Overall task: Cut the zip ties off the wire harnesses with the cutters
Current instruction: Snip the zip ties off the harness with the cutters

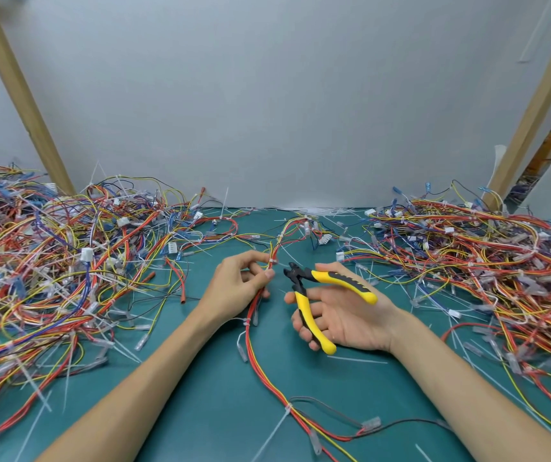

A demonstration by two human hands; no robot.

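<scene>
Harness of red and yellow wires ran up the green mat from the near edge into the left hand, whose thumb and fingers pinched it right by a white zip tie. Right hand, palm up, gripped the yellow-handled cutters, handles spread and blades parted, tip just beside the left fingertips, apart from the tie. A left pile and a right pile of tangled wires flanked them; behind stood a grey wall between two wooden posts
</scene>
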